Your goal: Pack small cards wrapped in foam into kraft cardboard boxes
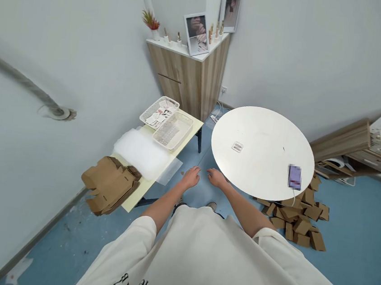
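My left hand [191,177] and my right hand [216,177] hang close together in front of me over the blue floor, between a small yellow table [192,125] on the left and a round white table [262,136] on the right. The fingers of both are loosely curled and small in view; I see nothing in either. The right hand is near the round table's front left edge. On that table lie a small packet [237,147] and a phone [295,176] on a white cable.
The yellow table carries two white baskets [173,129], white foam padding [143,152] and a stack of flat brown cardboard boxes [111,184]. Several folded brown boxes [300,215] lie on the floor under the round table. A wooden cabinet [190,77] stands in the corner.
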Tool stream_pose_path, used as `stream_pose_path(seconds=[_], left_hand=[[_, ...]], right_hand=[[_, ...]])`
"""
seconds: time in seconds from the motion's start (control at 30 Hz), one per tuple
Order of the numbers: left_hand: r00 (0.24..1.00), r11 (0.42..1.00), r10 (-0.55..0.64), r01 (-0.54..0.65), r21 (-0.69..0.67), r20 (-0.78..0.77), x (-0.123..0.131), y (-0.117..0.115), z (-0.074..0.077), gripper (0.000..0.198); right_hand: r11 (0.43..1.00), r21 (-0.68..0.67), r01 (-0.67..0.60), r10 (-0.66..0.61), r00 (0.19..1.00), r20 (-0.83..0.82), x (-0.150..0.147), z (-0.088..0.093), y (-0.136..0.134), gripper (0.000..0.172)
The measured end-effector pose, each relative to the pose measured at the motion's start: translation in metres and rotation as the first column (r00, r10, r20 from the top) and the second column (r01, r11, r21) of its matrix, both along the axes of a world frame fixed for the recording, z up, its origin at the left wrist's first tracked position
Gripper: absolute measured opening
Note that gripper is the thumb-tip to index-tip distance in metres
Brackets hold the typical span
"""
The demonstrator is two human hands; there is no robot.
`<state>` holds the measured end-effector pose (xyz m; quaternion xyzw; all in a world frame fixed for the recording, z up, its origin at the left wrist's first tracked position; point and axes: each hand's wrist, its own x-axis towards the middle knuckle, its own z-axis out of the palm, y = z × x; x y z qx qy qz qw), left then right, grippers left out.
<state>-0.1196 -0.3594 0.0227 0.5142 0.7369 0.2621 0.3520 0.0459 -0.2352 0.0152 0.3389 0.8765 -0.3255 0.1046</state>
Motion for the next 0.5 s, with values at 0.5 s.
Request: stream_pose_path(seconds=[0.5], left_hand=[[0.847, 0.955, -0.003, -0.155, -0.251, -0.532, -0.209, -0.136, -0.018, 0.047]], right_hand=[[0.994, -0.066, -0.086, 0.089, 0.995, 0.045, -0.185, -0.002, -0.129, 0.044]])
